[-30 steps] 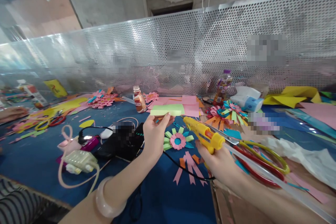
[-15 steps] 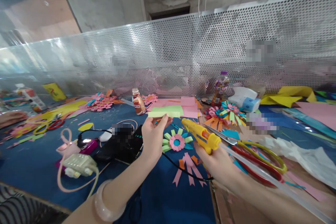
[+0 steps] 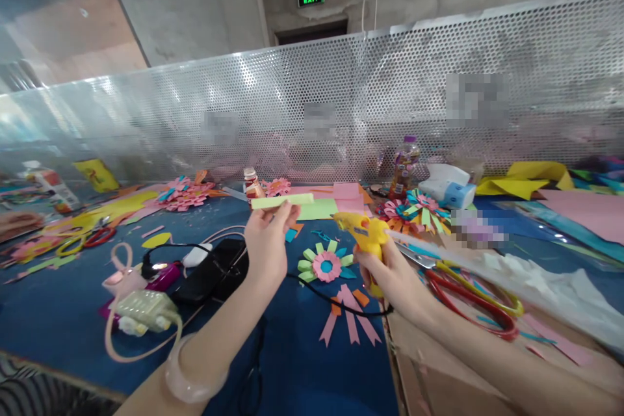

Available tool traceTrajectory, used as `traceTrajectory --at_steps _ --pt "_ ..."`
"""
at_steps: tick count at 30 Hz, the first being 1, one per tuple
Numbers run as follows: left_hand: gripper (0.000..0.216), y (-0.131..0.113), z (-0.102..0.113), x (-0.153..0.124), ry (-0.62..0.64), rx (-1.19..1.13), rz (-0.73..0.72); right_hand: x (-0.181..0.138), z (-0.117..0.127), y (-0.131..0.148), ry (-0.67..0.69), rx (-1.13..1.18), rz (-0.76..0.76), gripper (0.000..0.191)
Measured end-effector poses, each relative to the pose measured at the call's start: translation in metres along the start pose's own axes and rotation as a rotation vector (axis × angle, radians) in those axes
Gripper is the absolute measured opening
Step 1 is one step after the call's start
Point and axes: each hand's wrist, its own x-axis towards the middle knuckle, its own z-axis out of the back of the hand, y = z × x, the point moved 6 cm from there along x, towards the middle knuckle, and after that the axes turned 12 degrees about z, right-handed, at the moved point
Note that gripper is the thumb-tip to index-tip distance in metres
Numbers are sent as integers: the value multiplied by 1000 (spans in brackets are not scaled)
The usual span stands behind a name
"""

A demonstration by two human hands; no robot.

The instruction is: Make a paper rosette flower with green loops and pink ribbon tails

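My left hand point(image 3: 269, 234) pinches a folded pale green paper strip point(image 3: 283, 201) between thumb and fingers, raised above the table. My right hand point(image 3: 387, 266) is wrapped round a yellow glue gun point(image 3: 368, 234), its nozzle pointing left towards the strip but apart from it. A clear glue stick point(image 3: 439, 250) runs back from the gun over my forearm. Below and between both hands lies a paper flower point(image 3: 326, 264) with a pink ring, a blue centre and green and blue petals. Nearer me are pink paper ribbons point(image 3: 350, 318) with notched ends.
Scissors with red and yellow handles point(image 3: 475, 299) lie right of my right hand. A black phone point(image 3: 212, 270), cables and a pale plug adapter point(image 3: 149, 309) sit at left. Bottles point(image 3: 404, 166) and finished flowers point(image 3: 188, 194) stand along the perforated metal screen point(image 3: 273, 117). Another person's hand point(image 3: 19, 224) is far left.
My left hand has moved left with the strip, turning it, and green paper shows on the table behind. The glue gun has swung more upright and slightly left.
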Motion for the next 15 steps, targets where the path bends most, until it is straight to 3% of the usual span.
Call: traceTrajectory --at_steps 3,6,12,15 --pt "17 -18 10 16 -21 -79 -82 21 -9 1 11 197 -20 24" --pt "14 -32 19 27 -48 -126 -137 42 -35 2 53 279 -51 17" --pt "12 -49 23 27 -75 -199 -184 77 -131 -9 160 378 -296 34" --pt "12 -54 22 26 -73 -213 -191 98 -181 0 205 441 -288 30"
